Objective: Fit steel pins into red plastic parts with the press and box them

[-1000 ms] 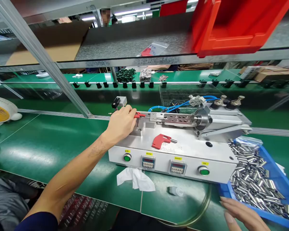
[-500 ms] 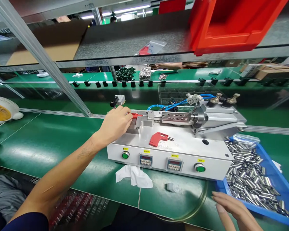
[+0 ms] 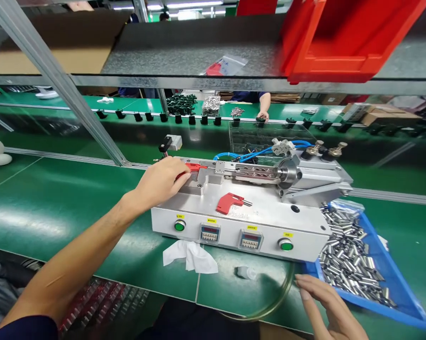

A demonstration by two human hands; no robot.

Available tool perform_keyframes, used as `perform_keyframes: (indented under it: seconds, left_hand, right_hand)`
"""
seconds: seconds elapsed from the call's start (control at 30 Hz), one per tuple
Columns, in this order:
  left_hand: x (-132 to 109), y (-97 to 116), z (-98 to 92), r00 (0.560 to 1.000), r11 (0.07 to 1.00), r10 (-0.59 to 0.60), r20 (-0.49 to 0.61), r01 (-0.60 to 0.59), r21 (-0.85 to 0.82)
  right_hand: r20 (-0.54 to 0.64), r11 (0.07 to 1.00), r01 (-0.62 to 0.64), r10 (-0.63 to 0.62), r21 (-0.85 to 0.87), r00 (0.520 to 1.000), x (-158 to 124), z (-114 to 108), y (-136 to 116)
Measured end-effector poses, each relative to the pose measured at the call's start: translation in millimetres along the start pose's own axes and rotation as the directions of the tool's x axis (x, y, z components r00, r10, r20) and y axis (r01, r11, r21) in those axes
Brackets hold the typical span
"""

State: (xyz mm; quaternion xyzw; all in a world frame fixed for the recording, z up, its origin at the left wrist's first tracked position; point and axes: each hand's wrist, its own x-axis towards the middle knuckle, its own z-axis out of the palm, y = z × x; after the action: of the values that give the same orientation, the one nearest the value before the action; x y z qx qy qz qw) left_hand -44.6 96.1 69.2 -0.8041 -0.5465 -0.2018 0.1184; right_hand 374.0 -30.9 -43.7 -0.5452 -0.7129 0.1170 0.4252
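My left hand [image 3: 163,182] is closed on a red pistol-shaped plastic part [image 3: 196,167] at the left end of the bench machine [image 3: 202,192]. Much of that part is hidden under my fingers; its tip points right toward the machine's metal rod. A second red pistol-shaped part [image 3: 230,202] with a metal tube in its nose lies on the machine's top plate. My right hand [image 3: 328,304] hovers, holding nothing, fingers apart, beside the blue bin [image 3: 393,278] of short metal tubes [image 3: 351,250].
Green buttons [image 3: 285,244] and counters [image 3: 250,240] line the machine's front. Before it lie a white cloth [image 3: 190,257], a small clear plastic piece [image 3: 246,272] and a hose [image 3: 282,297]. Overhead are a shelf and red bin [image 3: 335,71]. Across the conveyor, a co-worker's hand [image 3: 263,115] touches a black part.
The view has shifted a little, moving the machine left in the picture. My left hand stays at the red part; my right hand remains spread. A co-worker's hand now shows at the far line.
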Motion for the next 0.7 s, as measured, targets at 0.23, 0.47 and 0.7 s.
perform_keyframes:
  seconds: [0.23, 0.47, 0.7]
  left_hand:
    - [-99.0, 31.0, 24.6, 0.914, 0.977, 0.187, -0.360, -0.211, -0.028]
    - [-136.1, 34.1, 54.1, 0.960, 0.972, 0.207, -0.190, -0.223, -0.067]
    - [-134.8, 20.1, 45.9, 0.986, 0.980, 0.157, -0.049, -0.161, -0.117]
  right_hand:
    - [-0.011, 0.992, 0.093, -0.094, -0.087, 0.995, 3.6, -9.5, -17.4]
    - [0.100, 0.981, 0.154, -0.142, -0.120, 0.985, 60.9, 5.7, -24.1]
    - [0.140, 0.963, 0.208, -0.185, -0.172, 0.973, 72.6, 10.9, -26.3]
